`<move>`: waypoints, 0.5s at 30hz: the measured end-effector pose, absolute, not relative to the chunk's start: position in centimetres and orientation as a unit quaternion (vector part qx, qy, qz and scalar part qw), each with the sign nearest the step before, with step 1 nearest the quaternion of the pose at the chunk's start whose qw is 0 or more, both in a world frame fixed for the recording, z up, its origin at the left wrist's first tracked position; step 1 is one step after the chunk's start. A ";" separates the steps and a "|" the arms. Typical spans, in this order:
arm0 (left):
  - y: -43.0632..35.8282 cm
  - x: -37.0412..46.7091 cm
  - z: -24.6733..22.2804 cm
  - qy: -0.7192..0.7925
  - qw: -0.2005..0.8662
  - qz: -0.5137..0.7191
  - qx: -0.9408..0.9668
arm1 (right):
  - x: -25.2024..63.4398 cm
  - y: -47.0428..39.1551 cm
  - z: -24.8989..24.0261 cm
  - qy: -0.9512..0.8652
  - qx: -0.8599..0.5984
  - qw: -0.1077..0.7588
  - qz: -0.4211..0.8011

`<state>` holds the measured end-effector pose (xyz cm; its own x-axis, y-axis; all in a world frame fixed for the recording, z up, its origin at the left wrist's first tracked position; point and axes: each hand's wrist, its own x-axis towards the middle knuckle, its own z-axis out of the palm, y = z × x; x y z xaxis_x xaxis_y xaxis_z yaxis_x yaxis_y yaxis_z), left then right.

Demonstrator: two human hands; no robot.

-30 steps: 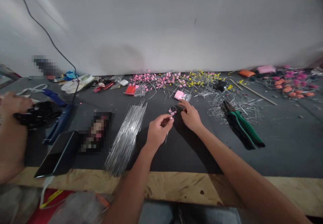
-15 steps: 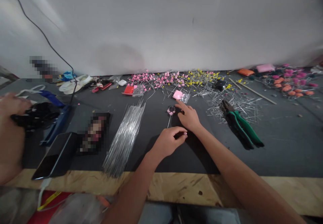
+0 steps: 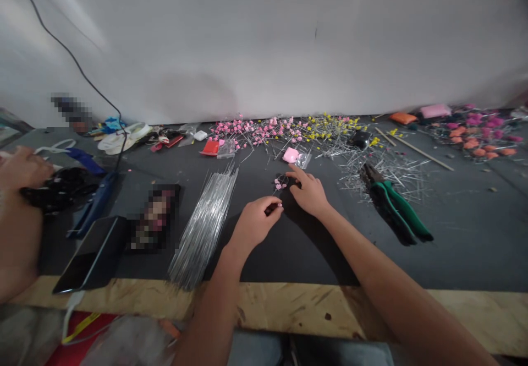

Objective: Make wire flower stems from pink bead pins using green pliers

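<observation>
A wire piece with small pink blobs (image 3: 280, 183) lies on the dark table between my hands. My left hand (image 3: 260, 218) is just below it, thumb and forefinger pinched on a tiny pink bit at their tips. My right hand (image 3: 307, 190) rests on the table just right of the wire piece, fingers apart, with nothing seen in it. Behind it sits a packet of pink clay (image 3: 291, 155). A bundle of straight silver wires (image 3: 204, 225) lies to the left of my left hand.
Green-handled pliers (image 3: 396, 206) lie to the right beside loose wires (image 3: 404, 176). Pink-tipped wires (image 3: 256, 130) and yellow-tipped wires (image 3: 330, 126) line the wall. At left are a phone (image 3: 88, 253), a blue tool (image 3: 93, 206) and another person's hand (image 3: 25, 168).
My left hand has moved left and slightly up, closer beneath the wire piece. The wire piece has shifted a little and looks turned. My right hand has barely moved.
</observation>
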<state>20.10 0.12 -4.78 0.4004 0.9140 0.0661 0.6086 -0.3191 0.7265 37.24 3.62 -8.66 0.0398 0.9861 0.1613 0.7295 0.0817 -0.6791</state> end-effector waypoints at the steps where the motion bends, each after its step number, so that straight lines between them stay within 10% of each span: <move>1: 0.3 19.9 -4.8 0.496 0.309 0.241 0.775 | 37.2 3.6 -8.7 -0.663 -0.648 0.318 0.201; 15: 1.5 18.9 -6.4 0.545 0.212 0.268 0.766 | 37.5 3.3 -8.4 -0.686 -0.623 0.309 0.213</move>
